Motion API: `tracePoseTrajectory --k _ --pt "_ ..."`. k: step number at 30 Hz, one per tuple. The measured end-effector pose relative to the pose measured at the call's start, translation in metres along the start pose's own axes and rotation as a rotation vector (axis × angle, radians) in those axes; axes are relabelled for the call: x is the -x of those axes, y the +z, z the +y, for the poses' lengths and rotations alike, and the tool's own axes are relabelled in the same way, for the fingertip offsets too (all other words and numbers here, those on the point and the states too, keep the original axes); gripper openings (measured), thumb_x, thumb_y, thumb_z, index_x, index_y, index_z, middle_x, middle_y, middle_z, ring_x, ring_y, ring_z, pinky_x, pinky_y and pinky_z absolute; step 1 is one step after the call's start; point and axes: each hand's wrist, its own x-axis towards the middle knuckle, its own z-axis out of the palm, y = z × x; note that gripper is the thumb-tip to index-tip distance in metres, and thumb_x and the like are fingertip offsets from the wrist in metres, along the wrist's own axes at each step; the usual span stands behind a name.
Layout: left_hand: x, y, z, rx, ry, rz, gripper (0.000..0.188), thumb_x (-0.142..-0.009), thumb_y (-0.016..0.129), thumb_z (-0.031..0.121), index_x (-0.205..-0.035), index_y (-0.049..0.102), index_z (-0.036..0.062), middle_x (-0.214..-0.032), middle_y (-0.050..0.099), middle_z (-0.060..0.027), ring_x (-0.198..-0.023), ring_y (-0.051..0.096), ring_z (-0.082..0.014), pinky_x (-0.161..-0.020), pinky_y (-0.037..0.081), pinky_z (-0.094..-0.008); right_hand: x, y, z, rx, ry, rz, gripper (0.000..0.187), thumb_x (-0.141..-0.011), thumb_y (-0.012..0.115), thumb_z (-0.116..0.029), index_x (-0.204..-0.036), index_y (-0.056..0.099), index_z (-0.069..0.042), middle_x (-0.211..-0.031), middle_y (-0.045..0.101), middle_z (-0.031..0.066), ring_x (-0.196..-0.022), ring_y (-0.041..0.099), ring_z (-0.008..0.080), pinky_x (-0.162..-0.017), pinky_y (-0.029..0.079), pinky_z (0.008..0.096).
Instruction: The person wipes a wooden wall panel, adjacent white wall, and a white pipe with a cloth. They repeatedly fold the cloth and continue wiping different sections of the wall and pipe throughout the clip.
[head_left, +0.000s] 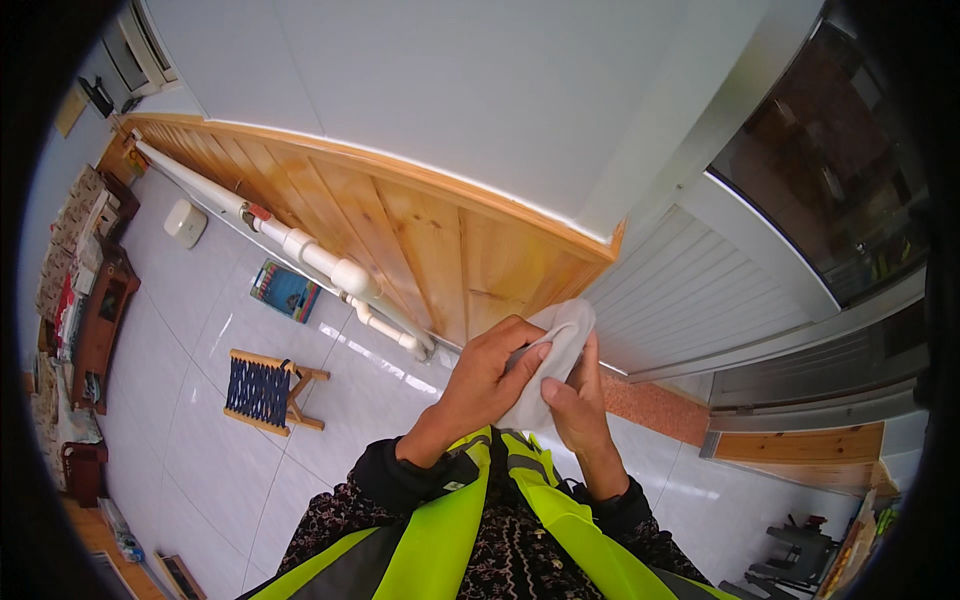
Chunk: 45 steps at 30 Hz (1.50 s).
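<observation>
A thin, pale grey-white cloth [568, 345] is bunched up between both my hands, in front of my chest. My left hand [495, 370] grips its left side, the thumb pressed across it. On the other side my right hand [578, 400] holds the cloth with the thumb on the near face; the fingers reach behind it and are partly hidden. Whether the piece is a flat rag or a sewn item such as a cap cannot be made out.
A wooden folding stool [270, 392] with dark woven straps stands on the tiled floor, left. White pipes [330, 265] run along the wood-panelled wall [420, 225]. A blue picture tray [285, 290] and a white bin [185, 223] lie beyond. To the right is a glazed door [820, 160].
</observation>
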Motion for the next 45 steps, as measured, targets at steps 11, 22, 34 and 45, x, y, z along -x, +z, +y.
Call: tracePoseTrajectory --k 11,22,34,45 --pt "0.058 0.009 -0.031 0.259 -0.376 0.272 0.020 -0.089 0.052 0.013 -0.107 0.054 0.0044 -0.095 0.060 -0.0030 -0.088 0.055 -0.0106 -0.074 0.043 -0.0234 -0.056 -0.021 -0.062 0.418 -0.258 0.110 0.075 -0.076 0.058 -0.008 -0.136 0.015 0.006 -0.130 0.035 0.0204 -0.119 0.038 0.0268 -0.098 0.032 0.0341" --pt "0.115 0.015 -0.039 0.304 -0.520 0.470 0.022 -0.088 0.052 0.014 -0.107 0.054 0.0047 -0.091 0.061 -0.0040 -0.086 0.055 -0.0121 -0.072 0.042 -0.0246 -0.048 -0.048 -0.014 0.729 -0.068 0.107 0.071 -0.070 0.052 -0.002 -0.134 0.023 0.006 -0.127 0.039 0.0245 -0.115 0.042 0.0293 -0.097 0.033 0.0344" --pt "0.126 -0.026 -0.041 0.306 -0.510 0.423 0.024 -0.088 0.051 0.014 -0.110 0.053 0.0037 -0.092 0.060 -0.0043 -0.086 0.055 -0.0115 -0.072 0.042 -0.0240 -0.081 -0.047 -0.016 0.473 -0.331 0.089 0.078 -0.068 0.048 -0.001 -0.139 0.015 0.002 -0.134 0.035 0.0156 -0.108 0.046 0.0199 -0.084 0.041 0.0253" --pt "0.123 -0.066 -0.055 0.328 -0.500 0.319 0.026 -0.087 0.053 0.017 -0.110 0.053 0.0032 -0.091 0.061 -0.0051 -0.086 0.056 -0.0127 -0.071 0.042 -0.0245 -0.008 -0.025 0.008 0.699 -0.021 0.167 0.064 -0.070 0.047 0.000 -0.130 0.029 0.009 -0.129 0.039 0.0240 -0.121 0.038 0.0294 -0.101 0.027 0.0324"
